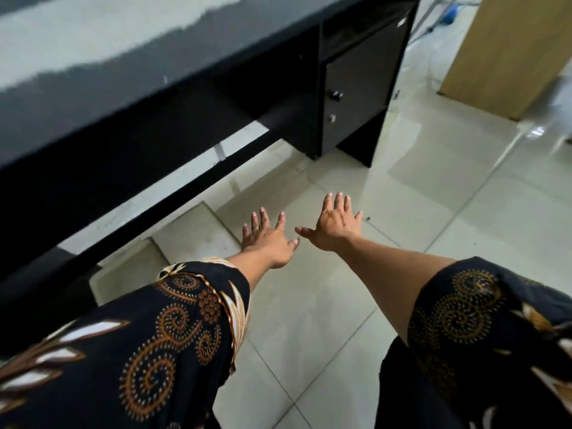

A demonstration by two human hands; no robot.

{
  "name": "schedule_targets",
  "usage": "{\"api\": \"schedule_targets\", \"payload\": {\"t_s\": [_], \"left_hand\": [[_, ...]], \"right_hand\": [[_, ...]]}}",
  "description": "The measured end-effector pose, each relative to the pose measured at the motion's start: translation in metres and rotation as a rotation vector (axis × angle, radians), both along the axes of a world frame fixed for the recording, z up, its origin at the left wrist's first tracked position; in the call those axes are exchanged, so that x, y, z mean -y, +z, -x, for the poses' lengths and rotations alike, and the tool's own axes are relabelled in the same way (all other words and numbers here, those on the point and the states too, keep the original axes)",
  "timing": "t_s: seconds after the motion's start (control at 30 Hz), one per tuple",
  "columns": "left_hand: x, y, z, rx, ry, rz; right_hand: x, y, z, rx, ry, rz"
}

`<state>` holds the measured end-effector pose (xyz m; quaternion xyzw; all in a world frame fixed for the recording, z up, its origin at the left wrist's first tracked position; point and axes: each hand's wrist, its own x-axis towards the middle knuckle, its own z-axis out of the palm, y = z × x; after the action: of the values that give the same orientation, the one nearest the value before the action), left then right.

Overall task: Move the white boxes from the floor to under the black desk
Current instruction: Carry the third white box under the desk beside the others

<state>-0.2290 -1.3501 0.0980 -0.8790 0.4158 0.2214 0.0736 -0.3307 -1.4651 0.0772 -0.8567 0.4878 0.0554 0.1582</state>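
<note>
The black desk (130, 97) fills the upper left, its top glossy and blurred. Beneath its front edge lie white boxes: one (195, 232) just left of my left hand, another (130, 278) lower and closer to me, partly hidden by my left sleeve. More white surfaces (241, 140) show deeper under the desk behind a black crossbar. My left hand (267, 241) hovers with fingers spread at the nearer box's right edge, holding nothing. My right hand (335, 226) is also spread and empty over bare floor tiles, a little right of the left hand.
The desk's drawer unit (356, 88) with two knobs stands on the floor at the right end. A light wooden panel (501, 51) rises at the top right, with a blurred white object (554, 116) beside it. Pale glossy tiles (418, 196) cover the floor.
</note>
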Motion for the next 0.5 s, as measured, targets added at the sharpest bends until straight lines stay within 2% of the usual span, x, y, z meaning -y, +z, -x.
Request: {"api": "schedule_targets", "payload": {"t_s": [0.33, 0.5], "left_hand": [[0.052, 0.267, 0.054, -0.014, -0.102, 0.031], [0.059, 0.377, 0.059, -0.003, -0.092, 0.082]], "right_hand": [[0.053, 0.281, 0.072, 0.038, -0.111, 0.06], [0.053, 0.394, 0.082, 0.067, -0.1, 0.049]]}}
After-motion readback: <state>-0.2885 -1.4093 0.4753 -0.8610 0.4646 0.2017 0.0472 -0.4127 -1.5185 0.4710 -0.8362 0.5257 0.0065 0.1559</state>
